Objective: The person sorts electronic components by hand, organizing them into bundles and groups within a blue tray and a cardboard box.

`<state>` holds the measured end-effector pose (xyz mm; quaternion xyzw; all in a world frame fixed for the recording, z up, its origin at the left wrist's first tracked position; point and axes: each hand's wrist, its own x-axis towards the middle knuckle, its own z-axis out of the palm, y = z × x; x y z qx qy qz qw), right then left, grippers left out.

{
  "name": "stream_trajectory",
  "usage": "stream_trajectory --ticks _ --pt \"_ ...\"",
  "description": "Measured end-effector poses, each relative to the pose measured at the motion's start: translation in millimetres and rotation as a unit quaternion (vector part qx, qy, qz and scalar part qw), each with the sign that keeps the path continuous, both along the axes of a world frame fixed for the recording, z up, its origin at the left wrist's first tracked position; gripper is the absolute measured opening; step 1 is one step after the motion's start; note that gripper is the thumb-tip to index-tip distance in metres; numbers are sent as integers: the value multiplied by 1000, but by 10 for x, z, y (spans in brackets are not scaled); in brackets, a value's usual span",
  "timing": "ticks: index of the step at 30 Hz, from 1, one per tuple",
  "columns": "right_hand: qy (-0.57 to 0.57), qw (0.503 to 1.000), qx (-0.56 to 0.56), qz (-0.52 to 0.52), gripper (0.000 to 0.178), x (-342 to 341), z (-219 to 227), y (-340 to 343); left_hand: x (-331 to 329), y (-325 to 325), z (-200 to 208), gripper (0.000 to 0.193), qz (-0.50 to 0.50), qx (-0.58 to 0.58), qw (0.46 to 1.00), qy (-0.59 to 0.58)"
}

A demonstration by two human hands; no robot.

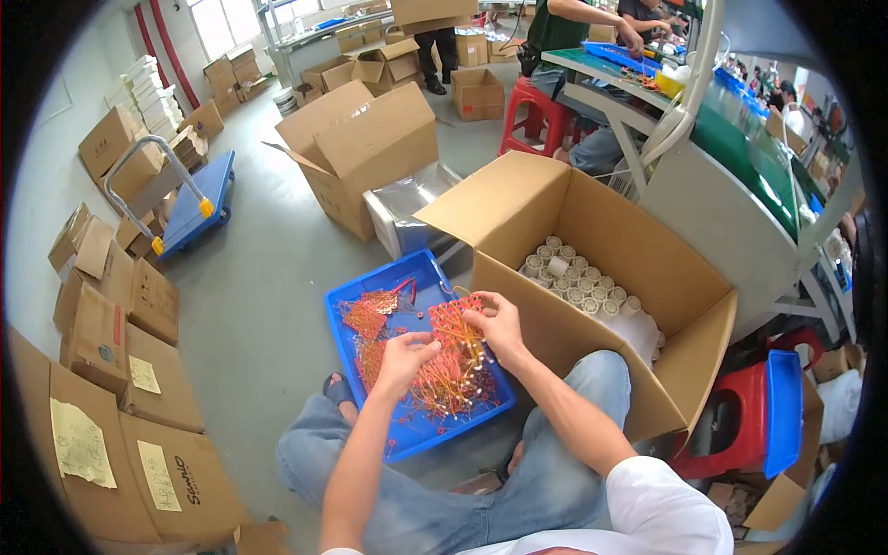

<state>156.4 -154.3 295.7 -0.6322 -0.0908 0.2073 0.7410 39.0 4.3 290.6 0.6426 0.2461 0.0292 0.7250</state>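
Observation:
My right hand (498, 326) grips the edge of a red circuit board panel (448, 313), from which yellow-orange wires with small white ends hang down. To its left is my left hand (405, 364), fingers drawn together beside the wires; what they pinch, if anything, is too small to make out. Both hands are over a blue plastic tray (404, 444) on the floor between my legs. In the tray lie a heap of wired red boards (439, 370) and, at its left, a flat orange-red panel (366, 319). Pliers-like red handles (407, 289) show near the back.
An open carton (606, 236) of white round parts (585, 282) stands close at my right. Another open carton (370, 148) stands ahead. Stacked boxes (153, 370) line the left, with a blue trolley (208, 199) beyond. A person sits on a red stool (536, 116) by a workbench.

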Motion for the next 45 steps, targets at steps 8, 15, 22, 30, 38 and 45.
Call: stream_trajectory --ticks 8,15,22,30,38,45 --pt "85 992 80 -44 33 35 -72 5 0 30 -156 29 36 24 997 -61" --pt "92 979 168 71 36 -10 -259 56 91 23 -74 47 45 174 984 10" --pt "155 967 154 135 23 -44 -56 11 49 -120 125 47 -5 266 963 -34" --pt "139 961 161 175 20 -85 -67 57 48 5 134 36 -62 141 984 -93" --pt "16 972 66 226 23 -73 -66 32 8 36 203 27 -91 122 983 -98" --pt "57 966 41 250 23 -176 67 32 -29 64 192 26 -114 160 977 -86"
